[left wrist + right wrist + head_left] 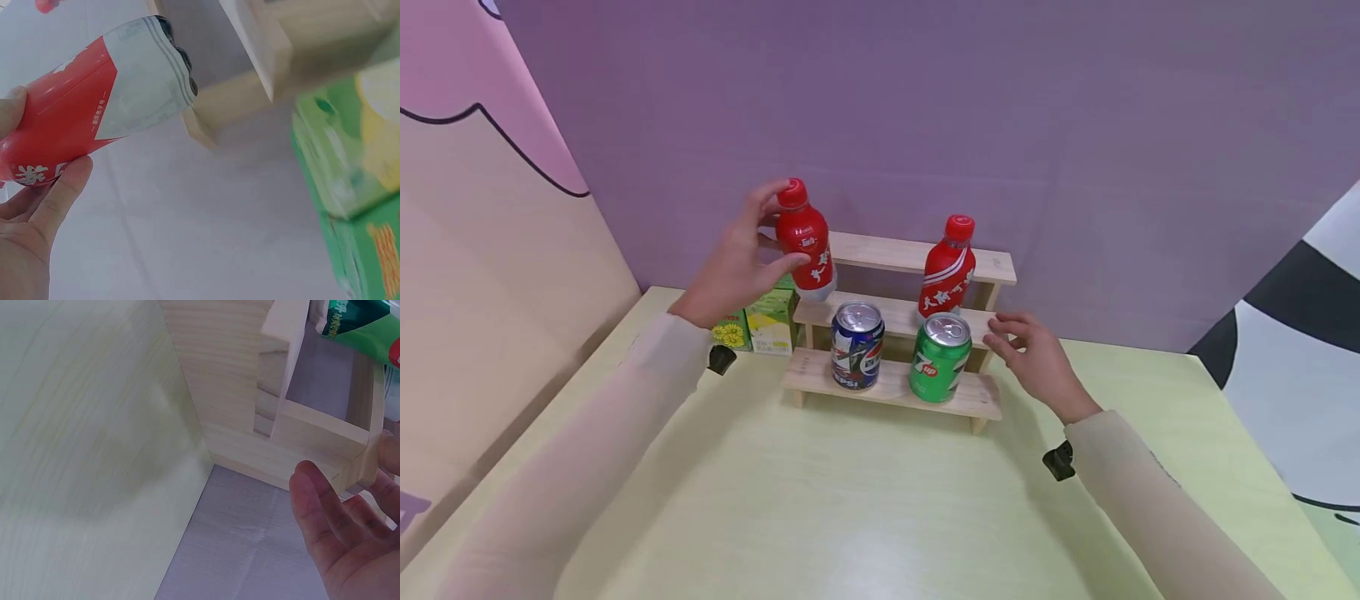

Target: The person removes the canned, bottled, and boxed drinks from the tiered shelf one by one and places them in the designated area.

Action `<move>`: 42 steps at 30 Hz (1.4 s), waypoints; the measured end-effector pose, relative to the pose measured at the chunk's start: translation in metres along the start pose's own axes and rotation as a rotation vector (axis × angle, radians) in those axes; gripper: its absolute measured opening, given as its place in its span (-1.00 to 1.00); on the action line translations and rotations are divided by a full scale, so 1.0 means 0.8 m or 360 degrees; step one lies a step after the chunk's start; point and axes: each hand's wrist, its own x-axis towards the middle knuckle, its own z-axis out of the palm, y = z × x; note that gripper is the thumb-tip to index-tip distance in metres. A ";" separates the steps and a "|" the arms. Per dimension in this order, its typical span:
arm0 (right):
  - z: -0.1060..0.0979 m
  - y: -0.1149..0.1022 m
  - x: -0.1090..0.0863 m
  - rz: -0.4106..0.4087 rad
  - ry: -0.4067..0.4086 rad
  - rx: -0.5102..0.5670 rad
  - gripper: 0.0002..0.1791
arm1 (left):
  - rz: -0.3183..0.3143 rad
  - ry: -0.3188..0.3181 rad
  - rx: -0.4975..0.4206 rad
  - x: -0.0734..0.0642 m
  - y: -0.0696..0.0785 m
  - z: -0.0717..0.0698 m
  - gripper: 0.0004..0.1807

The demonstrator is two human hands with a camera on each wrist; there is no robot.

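My left hand (737, 265) grips a red plastic bottle (806, 242) around its cap and side, at the left end of a three-step wooden shelf (891, 385). Its pale base hangs close to the middle step, and in the left wrist view the bottle (69, 106) lies across thumb and fingers. My right hand (1033, 358) pinches the right end of the middle step; the right wrist view has fingertips at that wooden end (359, 475). A second red bottle (947, 273) stands on the middle step, near the right hand.
A blue Pepsi can (857, 346) and a green 7up can (940, 358) stand on the lowest step. Green and yellow drink boxes (771, 323) are stacked behind the left hand. The shelf stands on a pale table (850, 500) before a purple backdrop (1075, 167).
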 end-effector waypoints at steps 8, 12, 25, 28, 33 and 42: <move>0.004 0.010 0.004 0.0013 0.0015 0.0007 -0.55 | -0.0051 -0.0027 0.0138 -0.031 -0.014 -0.020 0.03; 0.004 0.009 0.003 0.0015 0.0024 0.0004 -0.55 | -0.0045 -0.0044 0.0177 -0.051 -0.023 -0.031 0.03; 0.003 0.008 0.002 0.0027 0.0013 -0.0011 -0.55 | -0.0233 -0.0215 0.0180 -0.134 -0.073 -0.042 -0.05; 0.003 0.007 0.002 0.0021 0.0015 -0.0009 -0.55 | -0.0337 -0.0226 0.0207 -0.150 -0.086 -0.039 -0.06; 0.003 0.006 0.003 0.0028 0.0026 0.0000 -0.55 | -0.0468 -0.0178 0.0216 -0.163 -0.101 -0.034 -0.06; 0.003 0.005 0.001 0.0048 0.0015 0.0024 -0.54 | -0.0495 -0.0158 0.0199 -0.158 -0.115 -0.021 -0.05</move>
